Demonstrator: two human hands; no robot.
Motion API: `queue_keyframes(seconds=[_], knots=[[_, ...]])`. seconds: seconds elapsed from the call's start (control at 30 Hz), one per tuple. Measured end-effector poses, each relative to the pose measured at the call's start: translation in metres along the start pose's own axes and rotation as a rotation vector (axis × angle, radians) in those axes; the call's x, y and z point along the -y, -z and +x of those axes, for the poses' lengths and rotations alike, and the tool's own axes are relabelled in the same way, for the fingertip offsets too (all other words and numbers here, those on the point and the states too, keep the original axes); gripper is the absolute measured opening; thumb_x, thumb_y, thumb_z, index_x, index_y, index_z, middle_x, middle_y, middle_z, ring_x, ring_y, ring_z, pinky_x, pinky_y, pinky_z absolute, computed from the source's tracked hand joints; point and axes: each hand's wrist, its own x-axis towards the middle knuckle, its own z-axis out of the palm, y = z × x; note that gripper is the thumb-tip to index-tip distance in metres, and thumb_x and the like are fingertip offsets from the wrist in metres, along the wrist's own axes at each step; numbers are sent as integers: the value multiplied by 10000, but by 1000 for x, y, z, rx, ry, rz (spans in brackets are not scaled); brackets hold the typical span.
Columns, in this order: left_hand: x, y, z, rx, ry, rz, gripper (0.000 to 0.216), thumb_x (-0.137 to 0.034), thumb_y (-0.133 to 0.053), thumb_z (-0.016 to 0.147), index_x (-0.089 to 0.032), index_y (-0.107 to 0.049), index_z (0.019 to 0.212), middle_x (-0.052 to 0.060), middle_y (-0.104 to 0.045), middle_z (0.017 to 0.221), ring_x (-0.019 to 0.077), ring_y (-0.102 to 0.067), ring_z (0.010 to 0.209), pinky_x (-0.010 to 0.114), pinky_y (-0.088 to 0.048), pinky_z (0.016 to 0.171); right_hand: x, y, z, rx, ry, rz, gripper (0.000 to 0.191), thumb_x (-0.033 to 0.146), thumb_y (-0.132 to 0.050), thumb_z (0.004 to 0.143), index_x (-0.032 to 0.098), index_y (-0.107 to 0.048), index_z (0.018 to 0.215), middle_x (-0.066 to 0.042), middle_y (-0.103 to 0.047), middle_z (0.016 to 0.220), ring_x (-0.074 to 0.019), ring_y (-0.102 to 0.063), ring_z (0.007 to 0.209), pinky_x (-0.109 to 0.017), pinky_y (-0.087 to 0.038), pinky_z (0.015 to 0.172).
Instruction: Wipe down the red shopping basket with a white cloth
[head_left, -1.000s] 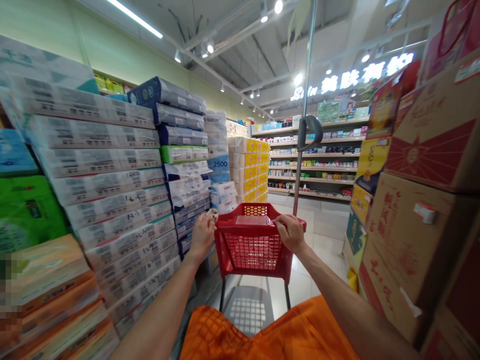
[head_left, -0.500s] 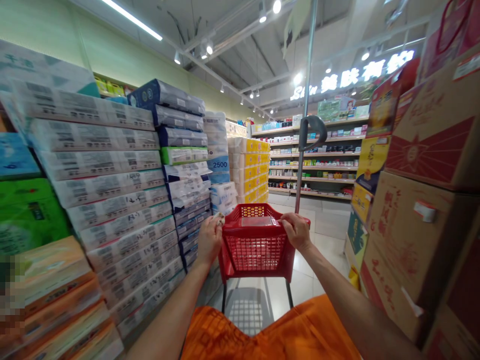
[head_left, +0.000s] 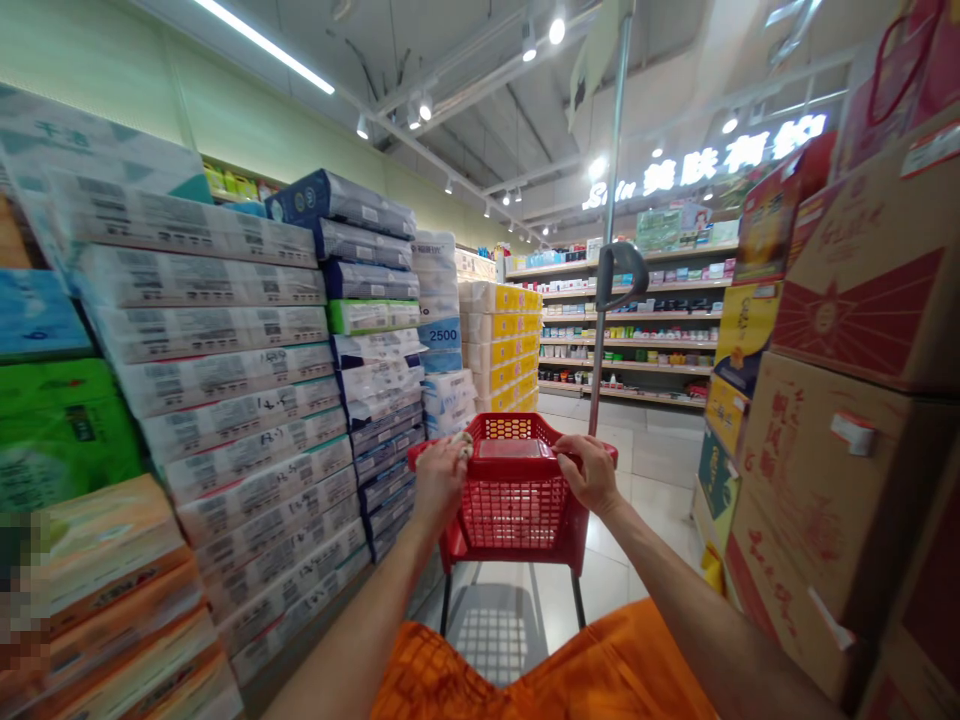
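Observation:
A red plastic shopping cart (head_left: 517, 510) stands right in front of me, with its handle bar crossing just below the middle of the view. My left hand (head_left: 442, 482) is closed on a small, pale, crumpled cloth (head_left: 466, 445) and presses over the left part of the handle. The bar's left end shows beyond this hand. On the right part of the handle rests my right hand (head_left: 589, 470), its fingers curled over the bar. Between the hands is a clear panel (head_left: 512, 449) on the handle. A grey metal pole (head_left: 602, 350) rises beyond my right hand.
Tall stacks of wrapped tissue packs (head_left: 225, 330) line the left side. Cardboard boxes (head_left: 847, 470) are piled close on the right. Tiled floor (head_left: 645, 500) runs between them toward shelves (head_left: 637, 320) of small goods at the back.
My left hand has slid rightward along the handle with the cloth, uncovering the bar's left end. My right hand remains on the handle. The view has shifted slightly.

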Motion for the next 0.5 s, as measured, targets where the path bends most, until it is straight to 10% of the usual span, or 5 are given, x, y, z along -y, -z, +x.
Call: queue_keyframes(seconds=[0.13, 0.33, 0.5], knots=[[-20, -8, 1, 79, -163, -42, 296, -291, -340, 866, -233, -564, 1051, 48, -537, 1201, 179, -456, 1130, 396, -362, 966, -2, 2, 0, 19, 12, 12, 151, 237, -443, 735, 206, -585, 777, -19, -660, 794, -181, -577, 752, -334, -413, 764], [26, 0, 2, -66, 100, 58, 316, -218, -345, 835, -161, -572, 1048, 116, -570, 1129, 234, -491, 1082, 463, -372, 940, -1, 3, 0, 16, 26, 12, 168, 237, -437, 749, 202, -598, 785, -27, -665, 824, -187, -584, 780, -348, -410, 783], [-35, -25, 4, 8, -155, -108, 292, -270, -353, 866, -206, -575, 1045, 72, -553, 1161, 191, -465, 1119, 394, -380, 967, 2, 2, 2, 29, 36, 15, 183, 236, -424, 767, 202, -604, 779, -27, -666, 843, -178, -596, 782, -334, -418, 775]])
